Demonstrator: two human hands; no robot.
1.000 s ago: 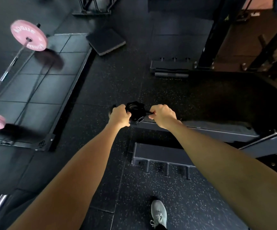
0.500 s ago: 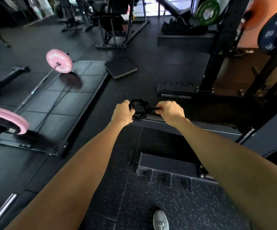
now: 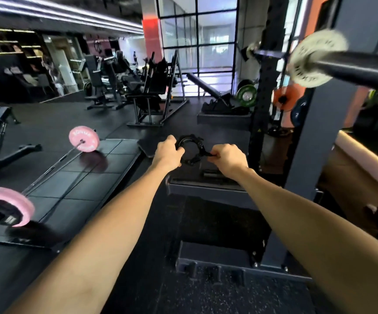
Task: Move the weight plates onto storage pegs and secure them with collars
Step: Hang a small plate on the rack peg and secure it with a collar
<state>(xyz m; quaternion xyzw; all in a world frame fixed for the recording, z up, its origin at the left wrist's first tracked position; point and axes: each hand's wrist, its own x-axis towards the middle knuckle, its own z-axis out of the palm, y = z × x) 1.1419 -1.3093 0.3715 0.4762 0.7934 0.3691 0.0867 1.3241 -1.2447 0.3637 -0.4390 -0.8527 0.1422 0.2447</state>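
1. Head view: both forearms reach forward over the floor [image 3: 120, 279].
2. Left hand [image 3: 168, 152] grips the left rim of a black collar [image 3: 189, 149]; right hand [image 3: 227, 156] pinches its lever on the right, the collar held in the air between the hands.
3. Left, a barbell [image 3: 54, 163] with pink plates [image 3: 83, 138] lies on a platform [image 3: 81, 184].
4. Right and above, a grey plate [image 3: 317, 57] sits on a dark bar [image 3: 364, 66], blurred.
5. Far, an orange plate [image 3: 285, 97] and a green plate [image 3: 246, 95] sit by the rack [image 3: 266, 87].
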